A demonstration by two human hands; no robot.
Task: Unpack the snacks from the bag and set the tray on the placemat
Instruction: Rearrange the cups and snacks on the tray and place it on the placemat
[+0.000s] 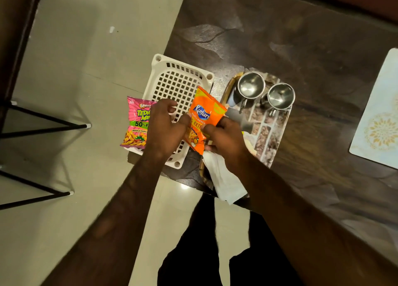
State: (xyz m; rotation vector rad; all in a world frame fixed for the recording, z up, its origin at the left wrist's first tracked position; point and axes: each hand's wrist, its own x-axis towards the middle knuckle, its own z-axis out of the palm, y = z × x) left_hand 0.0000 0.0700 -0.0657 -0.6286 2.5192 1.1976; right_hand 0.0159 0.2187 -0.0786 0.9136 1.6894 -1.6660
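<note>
Left hand: your left hand (164, 126) is curled over the white perforated basket (176, 80), its fingertips touching the left edge of the orange Kurkure packet (203, 118).
Right hand: your right hand (226, 138) pinches the lower right part of the same packet, thumb on its face.
Orange packet: you hold it tilted, above the gap between the basket and the tray.
Pink packet: the Bingo Tedhe Medhe packet (136, 124) lies at the basket's left edge, partly behind your left hand.
Bag: a white bag (224, 178) lies crumpled on the near end of the tray, under your right wrist.
Tray: the patterned tray (273, 132) sits on the dark table (301, 37), just right of the basket, carrying two steel mugs (251, 87).
Placemat: the pale placemat (381, 113) lies well apart at the table's right edge.
</note>
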